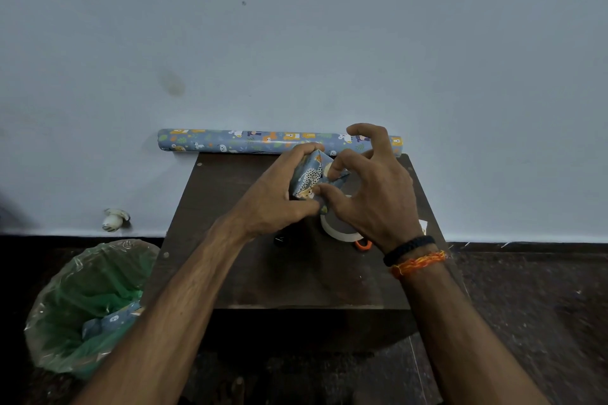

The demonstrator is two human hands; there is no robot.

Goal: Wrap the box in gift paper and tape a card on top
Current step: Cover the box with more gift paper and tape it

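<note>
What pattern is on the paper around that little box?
Blue-grey paper with cartoon animals, a spotted leopard among them, covers the box held in both hands; the head view shows it.

Two hands: left (pixel 276 197), right (pixel 371 187). One wrapped box (pixel 311 176), one paper roll (pixel 250 141), one tape roll (pixel 339 233), one bin (pixel 82 309), two wristbands (pixel 413 255).

Bare forearms, black wristband (pixel 409 249), orange thread bracelet (pixel 418 263)

Dim, bluish indoor light, soft shadows, dark murky floor, wide-angle bowing at edges, lower corners slightly blurred
</note>
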